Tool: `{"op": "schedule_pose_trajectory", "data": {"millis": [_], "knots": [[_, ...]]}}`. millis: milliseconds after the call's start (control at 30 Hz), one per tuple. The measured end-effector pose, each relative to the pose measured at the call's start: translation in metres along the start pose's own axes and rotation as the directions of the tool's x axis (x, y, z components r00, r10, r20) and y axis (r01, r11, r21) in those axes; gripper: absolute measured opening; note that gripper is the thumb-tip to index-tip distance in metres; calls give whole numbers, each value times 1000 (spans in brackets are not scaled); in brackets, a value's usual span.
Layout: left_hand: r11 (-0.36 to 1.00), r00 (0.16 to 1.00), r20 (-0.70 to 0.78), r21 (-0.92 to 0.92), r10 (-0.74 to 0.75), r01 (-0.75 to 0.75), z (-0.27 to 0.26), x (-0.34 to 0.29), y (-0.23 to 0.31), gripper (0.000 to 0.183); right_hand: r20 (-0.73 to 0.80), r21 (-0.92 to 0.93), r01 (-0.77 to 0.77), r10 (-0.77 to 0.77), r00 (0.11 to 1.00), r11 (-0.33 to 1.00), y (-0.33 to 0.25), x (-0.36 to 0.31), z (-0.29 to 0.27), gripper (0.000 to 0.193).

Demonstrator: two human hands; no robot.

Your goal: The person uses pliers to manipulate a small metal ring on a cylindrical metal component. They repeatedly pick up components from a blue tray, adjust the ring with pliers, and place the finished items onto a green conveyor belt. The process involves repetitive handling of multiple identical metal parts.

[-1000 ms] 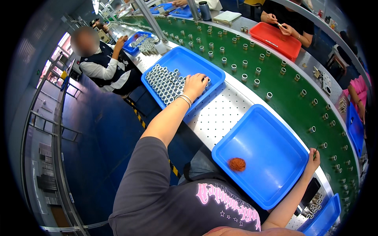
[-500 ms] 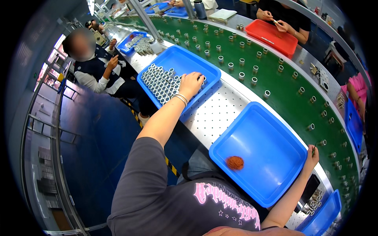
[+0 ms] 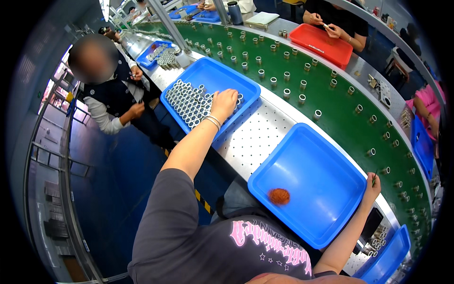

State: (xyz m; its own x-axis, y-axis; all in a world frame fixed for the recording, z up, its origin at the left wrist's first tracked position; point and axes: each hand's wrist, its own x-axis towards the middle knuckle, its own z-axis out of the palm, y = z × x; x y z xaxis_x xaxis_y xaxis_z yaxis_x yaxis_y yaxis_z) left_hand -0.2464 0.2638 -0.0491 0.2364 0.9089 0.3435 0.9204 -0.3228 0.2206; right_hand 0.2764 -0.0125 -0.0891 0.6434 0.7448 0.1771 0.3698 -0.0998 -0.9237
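Observation:
My left hand (image 3: 224,105) reaches into the farther blue tray (image 3: 203,65), its fingers curled downward among short metal sleeves. The fingertips are hidden, so what they pinch cannot be made out. Many silvery sleeves (image 3: 188,103) stand close together in that tray, and a few show just right of the hand. Beside the right rim of the nearer blue tray (image 3: 307,165), my right hand (image 3: 372,189) is closed on a thin dark stick-like tool (image 3: 374,178), which points up. In the nearer tray lies a reddish-brown fibrous clump (image 3: 279,196).
A curved green conveyor (image 3: 326,97) carries spaced metal sleeves past both trays. Between the trays is a perforated metal bench top (image 3: 247,137). Another blue tray (image 3: 388,258) sits at lower right, near a dark flat device (image 3: 371,225). Co-workers sit across the belt by a red tray (image 3: 326,47); another person (image 3: 111,90) is at left.
My left hand shifts slightly leftward in the picture, along with the whole scene. The right hand keeps its tool by the tray rim. The person at left leans closer, lowering one hand.

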Motion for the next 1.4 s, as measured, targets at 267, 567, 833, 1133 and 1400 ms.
{"op": "schedule_pose_trajectory", "data": {"millis": [267, 567, 833, 1133, 1400], "knots": [[999, 999, -15, -15, -30, 30, 1, 2, -2, 32, -18, 13, 9, -8, 1000, 1000, 2, 1, 3, 14], [998, 997, 53, -9, -55, 56, -7, 8, 0, 36, -20, -2, 23, -23, 1000, 1000, -7, -2, 7, 13], [998, 997, 43, -2, -57, 57, -2, 3, -6, 35, -18, -13, 40, -40, 999, 999, -5, -1, 12, 12], [994, 994, -40, -40, 104, -106, 21, 12, -27, 20, -92, -75, 49, -56, 994, 996, 3, -1, 12, 14], [894, 996, 92, -447, 18, 25, 59, 20, -99, 41, -115, -72, 31, -39, 993, 997, -16, -2, 25, 26]]}}
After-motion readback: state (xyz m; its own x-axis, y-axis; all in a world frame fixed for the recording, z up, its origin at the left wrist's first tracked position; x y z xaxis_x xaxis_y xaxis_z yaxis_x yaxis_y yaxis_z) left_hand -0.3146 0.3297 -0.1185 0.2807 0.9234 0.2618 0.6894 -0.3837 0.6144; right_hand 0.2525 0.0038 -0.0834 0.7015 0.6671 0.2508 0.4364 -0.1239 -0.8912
